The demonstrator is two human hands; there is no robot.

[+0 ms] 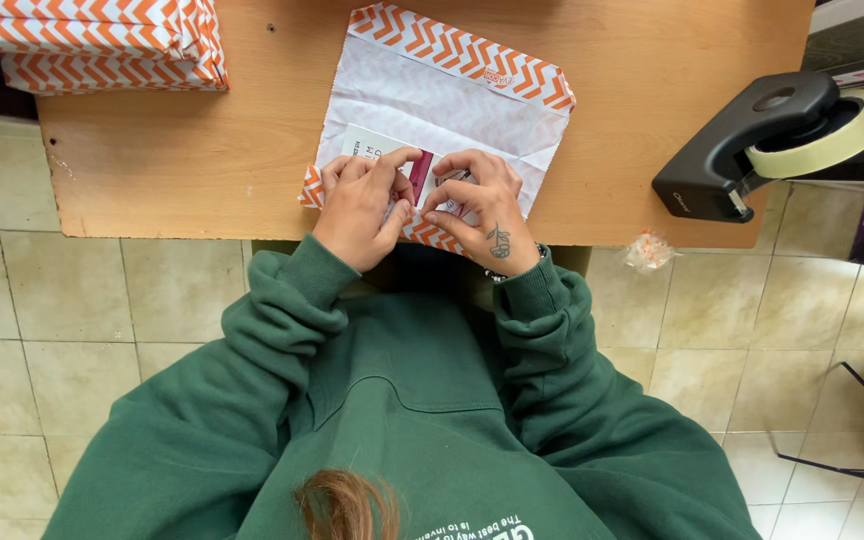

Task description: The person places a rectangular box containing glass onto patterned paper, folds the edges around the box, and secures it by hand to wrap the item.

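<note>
meanwhile, past the far-left stack of mailers (102,40), the left hand (360,205) and right hand (482,205) pinch a small card (392,160) on the chevron-edged mailer bag (452,95) at the wooden table (202,150)'s near edge, tape dispenser (762,140) far right.

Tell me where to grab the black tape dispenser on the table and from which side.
Grip the tape dispenser by its arched black body, coming from above with fingers across the narrow spine. It lies clear on the wooden table, nothing crowding it. Probably avoid the tape roll end, which may turn, and the low front tip where the cutter sits.
</note>
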